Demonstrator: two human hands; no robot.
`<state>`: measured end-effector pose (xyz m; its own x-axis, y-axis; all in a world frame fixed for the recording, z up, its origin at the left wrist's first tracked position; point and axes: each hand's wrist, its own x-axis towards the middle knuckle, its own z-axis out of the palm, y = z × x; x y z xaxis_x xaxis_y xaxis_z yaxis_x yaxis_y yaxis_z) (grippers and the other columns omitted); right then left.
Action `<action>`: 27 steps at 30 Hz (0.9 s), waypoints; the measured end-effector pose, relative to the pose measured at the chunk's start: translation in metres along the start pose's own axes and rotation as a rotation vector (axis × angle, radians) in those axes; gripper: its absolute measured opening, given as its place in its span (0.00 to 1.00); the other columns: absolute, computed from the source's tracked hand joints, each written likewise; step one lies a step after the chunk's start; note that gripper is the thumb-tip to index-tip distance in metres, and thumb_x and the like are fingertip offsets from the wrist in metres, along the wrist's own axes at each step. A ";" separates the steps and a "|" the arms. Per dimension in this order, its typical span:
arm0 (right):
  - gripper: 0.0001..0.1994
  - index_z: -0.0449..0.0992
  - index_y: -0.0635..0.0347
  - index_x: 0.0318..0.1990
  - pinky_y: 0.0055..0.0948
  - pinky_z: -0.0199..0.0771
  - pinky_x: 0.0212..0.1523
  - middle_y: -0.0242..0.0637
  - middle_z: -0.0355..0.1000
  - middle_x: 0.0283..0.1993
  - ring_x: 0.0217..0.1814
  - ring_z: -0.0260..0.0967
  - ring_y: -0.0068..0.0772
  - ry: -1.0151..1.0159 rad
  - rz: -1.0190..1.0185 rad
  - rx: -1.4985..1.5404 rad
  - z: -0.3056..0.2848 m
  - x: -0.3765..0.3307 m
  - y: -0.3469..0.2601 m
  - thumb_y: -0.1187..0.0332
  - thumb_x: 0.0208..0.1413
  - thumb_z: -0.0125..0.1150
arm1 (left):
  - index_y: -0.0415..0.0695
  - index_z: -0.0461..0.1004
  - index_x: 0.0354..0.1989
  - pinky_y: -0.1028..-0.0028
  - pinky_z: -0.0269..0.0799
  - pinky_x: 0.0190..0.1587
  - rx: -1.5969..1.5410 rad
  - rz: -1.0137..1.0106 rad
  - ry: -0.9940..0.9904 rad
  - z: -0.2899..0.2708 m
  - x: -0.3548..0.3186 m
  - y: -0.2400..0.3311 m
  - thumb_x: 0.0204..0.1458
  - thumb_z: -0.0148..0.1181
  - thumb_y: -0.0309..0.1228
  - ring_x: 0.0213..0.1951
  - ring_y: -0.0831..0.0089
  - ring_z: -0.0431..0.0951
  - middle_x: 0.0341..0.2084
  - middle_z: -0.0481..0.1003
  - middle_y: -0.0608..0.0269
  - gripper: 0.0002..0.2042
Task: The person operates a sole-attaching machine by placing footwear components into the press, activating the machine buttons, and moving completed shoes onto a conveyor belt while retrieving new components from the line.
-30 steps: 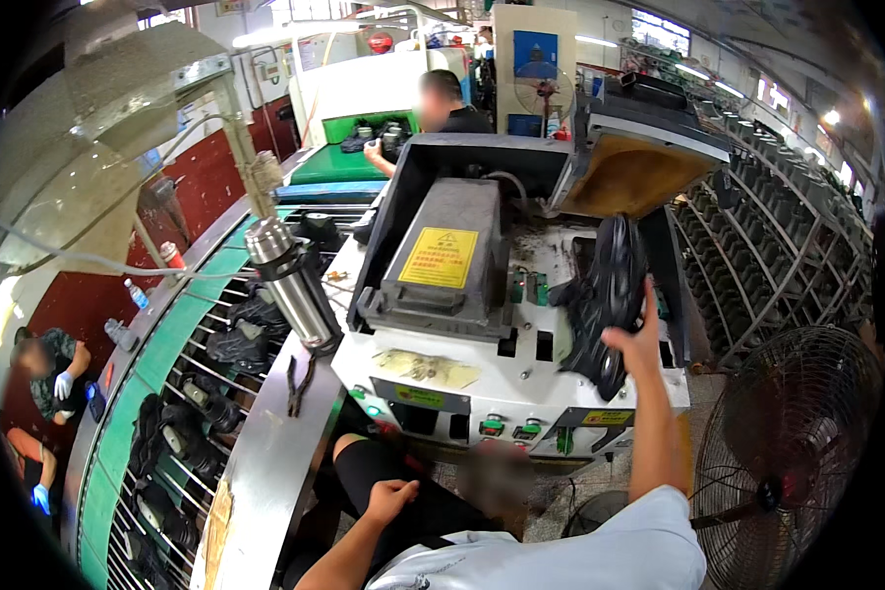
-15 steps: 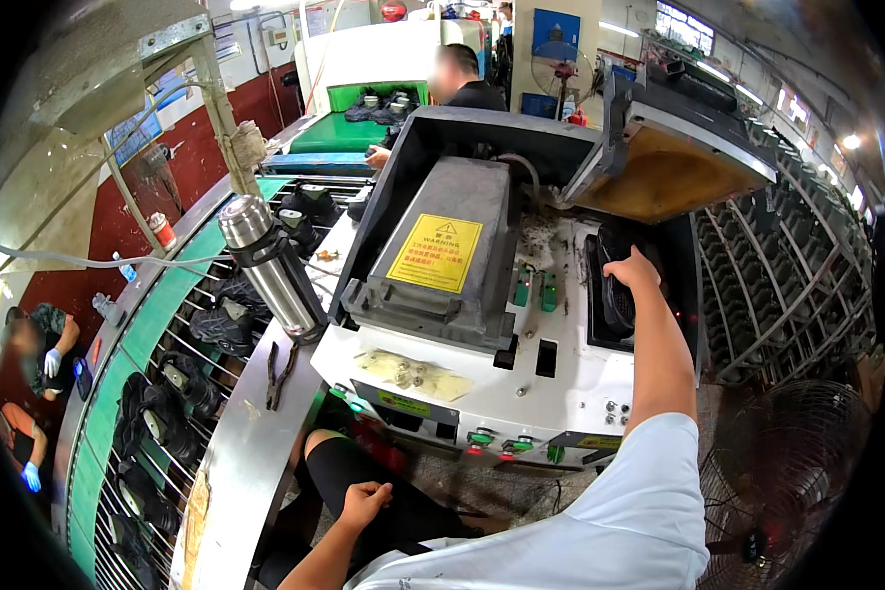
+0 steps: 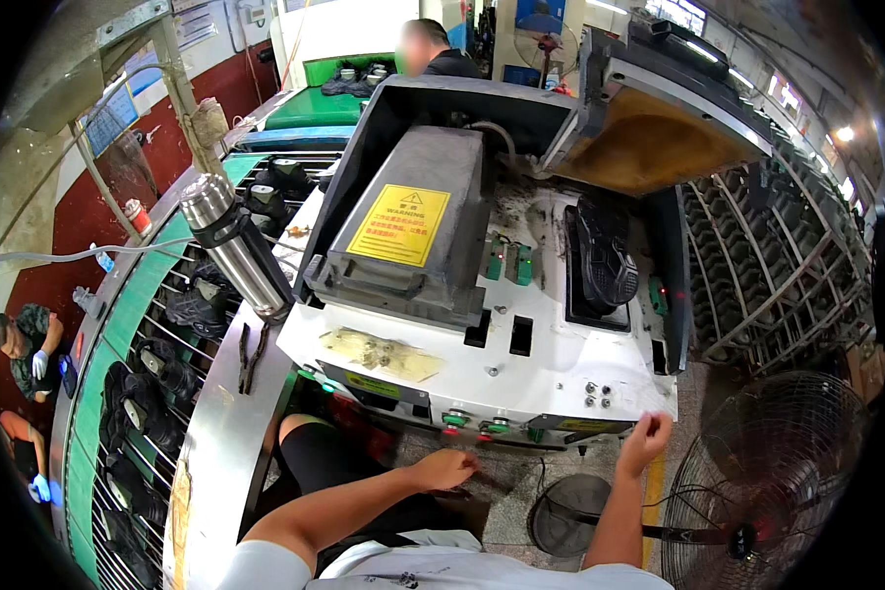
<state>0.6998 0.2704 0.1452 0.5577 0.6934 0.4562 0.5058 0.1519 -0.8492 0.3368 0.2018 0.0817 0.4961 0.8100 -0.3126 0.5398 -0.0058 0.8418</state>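
A black shoe (image 3: 605, 258) rests with its patterned sole facing up in the right bay of a white and grey pressing machine (image 3: 442, 388). Above that bay, a hinged lid (image 3: 649, 147) with a brown pad inside stands raised. My left hand (image 3: 449, 470) is loosely closed just below the green and red buttons (image 3: 456, 420) on the machine's front, with nothing visible in it. Curled and seemingly without anything in its fingers, my right hand (image 3: 645, 440) hovers by the machine's front right corner, away from the shoe.
A steel thermos (image 3: 236, 251) and pliers (image 3: 253, 356) are on the metal ledge to the left. Several black shoes lie along a roller conveyor (image 3: 182, 359). A standing fan (image 3: 757, 501) is at lower right, racks (image 3: 772, 246) behind it. One person is beyond the machine, others at far left.
My right hand has let go of the shoe in the bay and drawn back to the front right corner. My left hand has moved from my lap toward the front buttons.
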 end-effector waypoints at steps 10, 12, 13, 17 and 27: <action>0.13 0.62 0.51 0.25 0.27 0.53 0.22 0.26 0.53 0.19 0.19 0.49 0.24 0.396 0.967 0.869 -0.014 -0.015 0.060 0.59 0.61 0.49 | 0.44 0.78 0.42 0.66 0.73 0.40 -0.140 0.111 0.226 0.002 0.041 -0.008 0.52 0.48 0.23 0.35 0.63 0.79 0.32 0.79 0.55 0.13; 0.12 0.63 0.53 0.27 0.27 0.52 0.21 0.26 0.53 0.18 0.18 0.49 0.24 0.251 0.861 0.673 -0.003 -0.052 0.072 0.60 0.60 0.50 | 0.42 0.78 0.37 0.69 0.73 0.38 -0.240 0.136 0.306 -0.013 -0.006 -0.022 0.46 0.47 0.18 0.33 0.66 0.79 0.29 0.79 0.58 0.14; 0.11 0.63 0.53 0.27 0.27 0.52 0.21 0.27 0.54 0.18 0.18 0.49 0.24 0.173 0.804 0.576 0.008 -0.070 0.075 0.60 0.60 0.50 | 0.39 0.78 0.29 0.71 0.73 0.36 -0.309 0.023 0.418 -0.018 -0.030 -0.034 0.41 0.46 0.15 0.31 0.67 0.79 0.25 0.79 0.59 0.13; 0.09 0.68 0.57 0.27 0.27 0.55 0.22 0.26 0.57 0.18 0.19 0.54 0.20 -0.456 0.611 0.430 0.074 -0.174 0.016 0.65 0.58 0.53 | 0.40 0.77 0.17 0.76 0.65 0.23 -0.561 -0.293 1.103 -0.038 -0.146 -0.084 0.36 0.46 0.13 0.20 0.76 0.70 0.15 0.73 0.65 0.12; 0.09 0.70 0.62 0.24 0.32 0.63 0.24 0.39 0.65 0.19 0.21 0.64 0.35 -1.009 -0.313 0.413 0.205 -0.243 -0.176 0.71 0.51 0.63 | 0.48 0.58 0.10 0.76 0.42 0.10 -1.024 -0.149 2.310 -0.007 -0.437 -0.174 0.39 0.36 0.18 0.08 0.77 0.52 0.05 0.56 0.67 0.12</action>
<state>0.3403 0.2191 0.1296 -0.4355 0.8066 0.3996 0.1700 0.5096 -0.8434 0.0213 -0.1475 0.0744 -0.9659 -0.1373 -0.2197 -0.1650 -0.3275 0.9303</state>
